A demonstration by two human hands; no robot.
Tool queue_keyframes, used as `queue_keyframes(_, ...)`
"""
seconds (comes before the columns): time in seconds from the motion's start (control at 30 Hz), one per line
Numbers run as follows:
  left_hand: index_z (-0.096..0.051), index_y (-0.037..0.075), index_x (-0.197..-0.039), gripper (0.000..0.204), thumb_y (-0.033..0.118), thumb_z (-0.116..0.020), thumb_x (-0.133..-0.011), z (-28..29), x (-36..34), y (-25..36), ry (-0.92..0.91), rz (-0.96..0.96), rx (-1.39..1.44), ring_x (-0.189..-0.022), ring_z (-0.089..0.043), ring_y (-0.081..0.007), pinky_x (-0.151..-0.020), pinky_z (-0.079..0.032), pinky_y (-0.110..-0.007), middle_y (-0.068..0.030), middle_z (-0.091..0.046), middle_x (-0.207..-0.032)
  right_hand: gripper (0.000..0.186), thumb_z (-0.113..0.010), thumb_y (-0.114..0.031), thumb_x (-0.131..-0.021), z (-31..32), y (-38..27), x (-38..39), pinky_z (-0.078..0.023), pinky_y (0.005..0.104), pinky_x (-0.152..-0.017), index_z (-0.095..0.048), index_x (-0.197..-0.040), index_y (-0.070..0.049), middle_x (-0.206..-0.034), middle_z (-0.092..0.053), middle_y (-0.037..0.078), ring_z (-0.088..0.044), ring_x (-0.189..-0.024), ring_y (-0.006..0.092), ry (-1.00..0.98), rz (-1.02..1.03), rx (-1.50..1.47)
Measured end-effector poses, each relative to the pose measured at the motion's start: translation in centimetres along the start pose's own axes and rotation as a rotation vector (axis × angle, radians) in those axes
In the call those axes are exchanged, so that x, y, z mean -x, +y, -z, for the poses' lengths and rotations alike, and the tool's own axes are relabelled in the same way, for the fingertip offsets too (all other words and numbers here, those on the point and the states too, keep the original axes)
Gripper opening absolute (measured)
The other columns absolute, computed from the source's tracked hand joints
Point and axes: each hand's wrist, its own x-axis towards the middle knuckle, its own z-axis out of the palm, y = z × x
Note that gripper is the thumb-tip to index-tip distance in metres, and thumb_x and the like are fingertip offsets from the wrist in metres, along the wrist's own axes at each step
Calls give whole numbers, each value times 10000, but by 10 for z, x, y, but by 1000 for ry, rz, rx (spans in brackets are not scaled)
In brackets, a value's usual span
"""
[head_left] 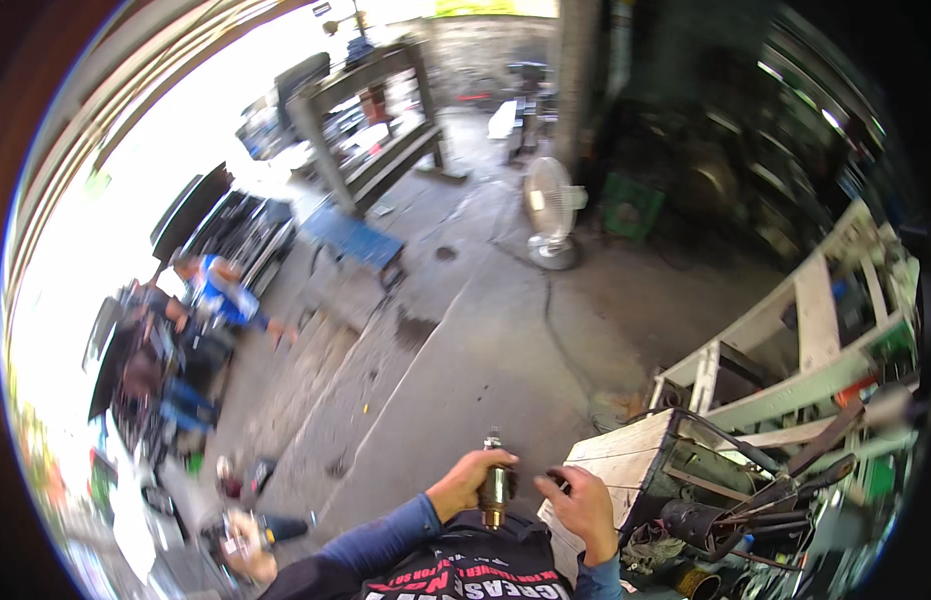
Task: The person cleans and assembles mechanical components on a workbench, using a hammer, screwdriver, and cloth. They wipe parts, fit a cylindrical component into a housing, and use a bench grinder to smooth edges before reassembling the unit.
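Note:
My left hand [470, 484] is wrapped round a cylindrical metal part [497, 483], in front of my dark shirt. The part stands roughly upright, with a thin shaft at its top and a brass-coloured lower end. Just to the right, apart from the part, is my right hand [586, 506]. Its fingers are curled and its thumb and forefinger come together at a small dark spot. Whether that is a small thing or grime on the fingertips is too small to tell.
A wooden-topped box [624, 452] stands close on my right, beside a jumble of tools [746, 520] and a pale metal rack [836, 345]. Ahead are a standing fan [552, 212] and a blue bench [352, 238]. People [224, 288] are by open-bonnet vehicles at left.

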Motion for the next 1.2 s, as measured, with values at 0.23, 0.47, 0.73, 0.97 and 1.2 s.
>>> queue_keyframes(0.23,-660,106,-984,260,360,-700,-946,-21,-70,214,10,-232,119,-695,-658,-263,-632,-574,-435,-62,-650,-813,467,-726,-464,-965,86,-25,-167,-550,443,-774,-741,-1178,-49,-955,-706,139,-706,-902,331,150,193,137)
queue_keyframes(0.47,-639,73,-845,432,467,-614,-1021,-54,-187,370,178,-390,-101,-547,-618,-276,-458,-524,-416,-101,-651,-714,549,-627,-524,-1003,117,49,-301,-544,497,-940,-704,-1259,-44,-1161,-718,174,-684,-1117,383,76,-145,215)
queue_keyframes(0.73,-628,107,-861,285,333,-568,-1024,-257,-356,549,-132,-48,-465,-554,-617,-219,-450,-505,-357,-83,-662,-698,574,-596,-520,-1025,185,94,-421,-540,498,-987,-664,-1335,-41,-1257,-700,192,-667,-1180,400,231,-459,87)
queue_keyframes(0.97,-669,98,-922,184,266,-648,-995,-501,-507,590,-290,-22,-678,-657,-677,-299,-551,-586,-428,-103,-678,-772,478,-631,-485,-1022,307,121,-467,-578,487,-869,-706,-1255,-75,-1074,-739,202,-719,-1010,411,538,-637,25)
queue_keyframes(1.2,-621,97,-881,212,281,-637,-984,-649,-617,571,-314,-34,-835,-601,-648,-305,-529,-570,-447,-103,-644,-715,269,-645,60,-890,500,99,-370,-570,401,-824,-734,-1123,-40,-964,-725,131,-705,-886,303,2067,-522,448)
